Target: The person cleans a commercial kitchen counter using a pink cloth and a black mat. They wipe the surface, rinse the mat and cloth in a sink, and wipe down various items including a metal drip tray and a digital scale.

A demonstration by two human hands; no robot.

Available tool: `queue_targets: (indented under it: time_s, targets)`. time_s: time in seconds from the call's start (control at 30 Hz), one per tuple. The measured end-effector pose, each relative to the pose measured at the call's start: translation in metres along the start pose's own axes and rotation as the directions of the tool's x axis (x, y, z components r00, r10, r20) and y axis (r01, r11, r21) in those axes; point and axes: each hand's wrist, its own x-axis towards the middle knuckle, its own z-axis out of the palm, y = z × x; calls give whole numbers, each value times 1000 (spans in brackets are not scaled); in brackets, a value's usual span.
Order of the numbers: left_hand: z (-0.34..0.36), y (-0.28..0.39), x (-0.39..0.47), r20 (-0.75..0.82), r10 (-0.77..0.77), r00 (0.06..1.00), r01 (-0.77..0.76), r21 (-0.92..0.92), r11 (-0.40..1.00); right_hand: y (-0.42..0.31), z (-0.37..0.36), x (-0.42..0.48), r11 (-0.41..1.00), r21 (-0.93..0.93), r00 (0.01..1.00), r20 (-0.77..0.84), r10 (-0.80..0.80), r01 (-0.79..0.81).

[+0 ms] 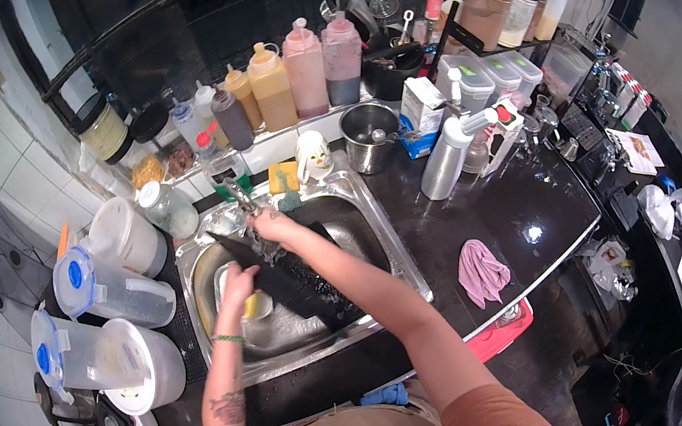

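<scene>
A stainless steel sink [321,337] lies before me, with a dark, flat mat or sheet [295,289] slanting across its basin. My left hand [239,284] grips the sheet near its left edge. At the metal faucet [240,194], my right hand [273,226] closes around the spout end, its fingertips partly hidden. Water splashes onto the dark surface just below that hand. Under my left hand, a clear container [262,306] with something yellow in it sits in the basin. A yellow sponge [284,177] and a green scouring pad [289,200] rest on the sink's back rim.
Squeeze bottles [273,85] line the back ledge. Lidded plastic pitchers [115,287] and a white tub [145,369] crowd the left side. A steel pot [368,137], a whipped-cream dispenser [446,159] and a pink cloth [482,273] stand or lie on the dark counter [396,202].
</scene>
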Motion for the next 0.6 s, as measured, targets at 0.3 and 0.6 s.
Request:
queue_targets:
  time_s: [0.3, 0.6]
  targets:
    - [-79, -22, -14, -80, 278, 957, -228, 388, 893, 6, -8, 7, 968, 195, 981, -79, 176, -158]
    - [-69, -67, -20, -373, 264, 890, 40, 640, 768, -1, -5, -12, 995, 67, 971, -231, -57, 74]
